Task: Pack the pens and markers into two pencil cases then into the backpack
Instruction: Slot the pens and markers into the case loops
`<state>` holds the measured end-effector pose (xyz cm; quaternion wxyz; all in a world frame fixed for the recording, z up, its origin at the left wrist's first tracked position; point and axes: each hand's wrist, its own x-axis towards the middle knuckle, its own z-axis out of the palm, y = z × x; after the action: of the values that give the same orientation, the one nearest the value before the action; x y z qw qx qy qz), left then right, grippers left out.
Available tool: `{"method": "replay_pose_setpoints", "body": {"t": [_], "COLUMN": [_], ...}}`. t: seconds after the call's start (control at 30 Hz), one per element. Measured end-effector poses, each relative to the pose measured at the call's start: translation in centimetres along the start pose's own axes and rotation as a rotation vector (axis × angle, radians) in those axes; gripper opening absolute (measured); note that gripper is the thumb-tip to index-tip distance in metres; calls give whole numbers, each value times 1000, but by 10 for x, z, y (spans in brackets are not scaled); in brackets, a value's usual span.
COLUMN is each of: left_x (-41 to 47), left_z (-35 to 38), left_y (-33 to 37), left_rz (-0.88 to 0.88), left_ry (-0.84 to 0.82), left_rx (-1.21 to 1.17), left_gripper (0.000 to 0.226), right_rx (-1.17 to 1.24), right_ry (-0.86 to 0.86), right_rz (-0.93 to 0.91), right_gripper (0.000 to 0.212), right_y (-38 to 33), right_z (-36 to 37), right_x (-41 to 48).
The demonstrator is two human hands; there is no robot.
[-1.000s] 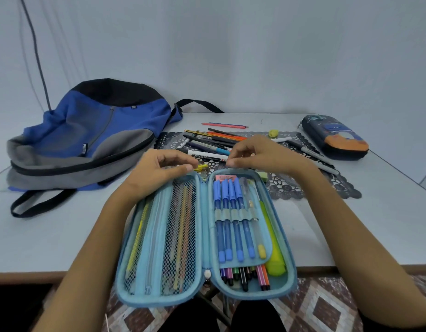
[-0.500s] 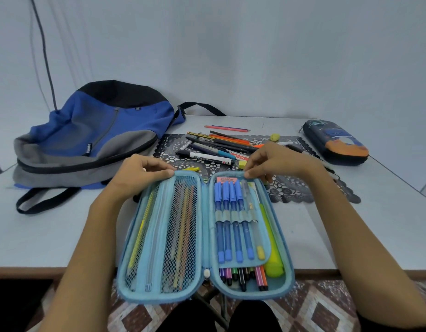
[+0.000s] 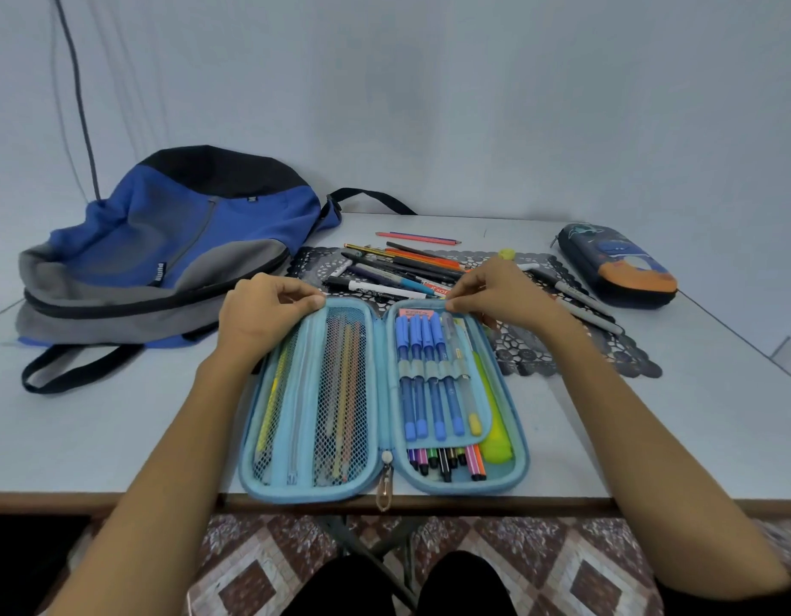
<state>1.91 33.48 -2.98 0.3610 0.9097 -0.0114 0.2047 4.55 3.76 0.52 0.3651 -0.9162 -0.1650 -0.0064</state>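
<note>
Left hand (image 3: 260, 315) and right hand (image 3: 498, 291) pinch the far rim of the open light-blue pencil case (image 3: 305, 493). It looks full. Folding and zipping it likely come next.

Two pencil cases (image 3: 380, 384), one backpack (image 3: 162, 242), one mat (image 3: 531, 353)

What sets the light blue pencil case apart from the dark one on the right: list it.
The light blue pencil case lies open flat at the near edge; the dark pencil case lies shut, far right. The blue one shows pens and pencils inside; the dark one hides its contents. The left hand and right hand pinch the blue one's far rim; nothing touches the dark one. Both are oblong with rounded ends, on the table.
</note>
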Motion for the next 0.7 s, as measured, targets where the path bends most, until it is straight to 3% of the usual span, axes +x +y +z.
{"method": "replay_pose_setpoints", "body": {"t": [0.33, 0.47, 0.6, 0.7], "left_x": [-5, -7, -21, -32], "left_z": [-3, -20, -33, -36], "left_y": [5, -8, -18, -19], "left_rz": [40, -91, -279, -326], "left_ry": [55, 101, -44, -91], "left_rx": [-8, -53, -119, -196], "left_gripper": [2, 4, 10, 15], "right_rx": [74, 178, 243, 251], "right_ry": [14, -1, -54, -54], "right_rz": [27, 73, 107, 111], "right_gripper": [13, 16, 16, 17], "right_y": [5, 8, 10, 11], "right_z": [-2, -7, -10, -9], "right_x": [-1, -3, -2, -2]}}
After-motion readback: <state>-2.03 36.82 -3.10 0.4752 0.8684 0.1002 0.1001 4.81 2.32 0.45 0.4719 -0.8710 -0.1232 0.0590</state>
